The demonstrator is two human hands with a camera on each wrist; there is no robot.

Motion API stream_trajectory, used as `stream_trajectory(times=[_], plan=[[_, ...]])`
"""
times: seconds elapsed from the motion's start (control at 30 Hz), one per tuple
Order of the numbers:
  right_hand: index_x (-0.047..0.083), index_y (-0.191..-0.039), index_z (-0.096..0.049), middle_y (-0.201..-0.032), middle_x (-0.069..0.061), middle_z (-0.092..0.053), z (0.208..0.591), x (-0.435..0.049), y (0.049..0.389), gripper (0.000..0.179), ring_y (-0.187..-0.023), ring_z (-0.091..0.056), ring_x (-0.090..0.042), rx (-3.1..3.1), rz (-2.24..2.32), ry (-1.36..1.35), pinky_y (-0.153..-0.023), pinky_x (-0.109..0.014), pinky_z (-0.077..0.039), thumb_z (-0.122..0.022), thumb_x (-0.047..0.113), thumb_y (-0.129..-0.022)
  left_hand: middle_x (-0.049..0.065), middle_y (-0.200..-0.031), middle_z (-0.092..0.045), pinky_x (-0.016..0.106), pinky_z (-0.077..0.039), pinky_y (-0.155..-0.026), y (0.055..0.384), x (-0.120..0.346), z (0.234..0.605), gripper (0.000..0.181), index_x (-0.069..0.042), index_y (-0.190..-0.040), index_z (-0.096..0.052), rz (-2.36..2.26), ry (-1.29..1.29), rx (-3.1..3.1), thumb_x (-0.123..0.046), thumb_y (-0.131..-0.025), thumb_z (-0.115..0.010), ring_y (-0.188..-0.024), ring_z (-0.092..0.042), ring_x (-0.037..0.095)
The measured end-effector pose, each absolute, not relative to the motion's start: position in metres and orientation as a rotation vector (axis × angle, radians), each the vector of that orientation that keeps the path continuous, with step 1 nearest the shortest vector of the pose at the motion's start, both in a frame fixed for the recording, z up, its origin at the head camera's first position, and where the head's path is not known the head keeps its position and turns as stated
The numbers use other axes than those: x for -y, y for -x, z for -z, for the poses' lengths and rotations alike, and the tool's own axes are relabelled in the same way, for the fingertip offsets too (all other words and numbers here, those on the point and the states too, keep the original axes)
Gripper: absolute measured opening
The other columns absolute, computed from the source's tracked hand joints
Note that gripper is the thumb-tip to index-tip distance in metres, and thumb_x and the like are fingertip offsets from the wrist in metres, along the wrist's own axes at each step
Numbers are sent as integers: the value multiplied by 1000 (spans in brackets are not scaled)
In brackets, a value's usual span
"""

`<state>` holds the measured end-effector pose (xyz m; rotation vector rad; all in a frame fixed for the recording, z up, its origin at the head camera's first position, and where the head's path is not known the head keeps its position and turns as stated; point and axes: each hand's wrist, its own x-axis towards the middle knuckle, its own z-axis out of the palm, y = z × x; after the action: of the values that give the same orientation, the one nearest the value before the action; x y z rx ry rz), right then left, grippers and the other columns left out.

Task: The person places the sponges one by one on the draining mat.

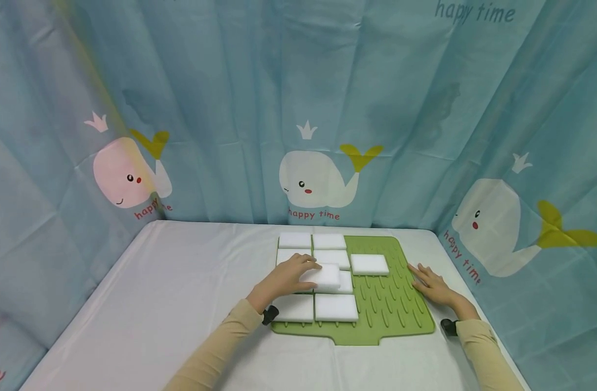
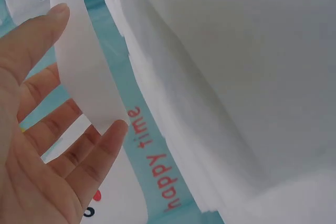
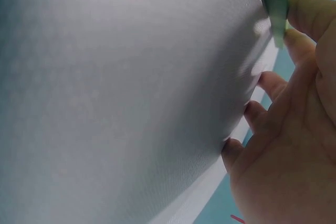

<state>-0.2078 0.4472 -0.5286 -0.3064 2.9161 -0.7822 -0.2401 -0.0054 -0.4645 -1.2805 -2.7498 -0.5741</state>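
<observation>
My left hand [image 1: 289,277] grips a white rectangular sponge [image 1: 326,276] between thumb and fingers, above the left part of a green ridged silicone mat [image 1: 391,304]. In the left wrist view the same sponge [image 2: 86,56] shows its narrow side, with the thumb on one edge and the fingers on the other. Below it, similar white sponges lie on the mat in two columns, the nearest being a front sponge [image 1: 336,308]. One more sponge [image 1: 369,264] lies apart, right of those columns. My right hand [image 1: 435,288] rests at the mat's right edge, fingers spread, fingertips on the tabletop.
A white cloth [image 1: 181,304] covers the table. Blue curtains [image 1: 230,108] with printed whales hang behind it and along both sides. The mat's short tab [image 1: 357,340] points toward the front.
</observation>
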Motion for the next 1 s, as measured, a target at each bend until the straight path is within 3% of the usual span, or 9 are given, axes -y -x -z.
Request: stream_trajectory(times=[0.4, 1.0], plan=[[3, -145, -26, -146, -36, -13, 526, -447, 208, 57, -131, -3, -59, -2917, 780, 294, -99, -72, 1, -45, 29, -98, 1, -132, -50, 34, -45, -96, 237, -28, 465, 46, -23, -127, -56, 501, 1360, 2711, -44, -86, -62, -120, -47, 21], [1, -143, -30, -145, -36, -15, 524, -445, 207, 55, -130, -6, -59, -2929, 788, 319, -98, -73, -1, -46, 27, -97, -1, -132, -49, 28, -49, -87, 234, -76, 466, 50, -24, -130, -53, 482, 1384, 2706, -47, -86, -60, -118, -46, 16]])
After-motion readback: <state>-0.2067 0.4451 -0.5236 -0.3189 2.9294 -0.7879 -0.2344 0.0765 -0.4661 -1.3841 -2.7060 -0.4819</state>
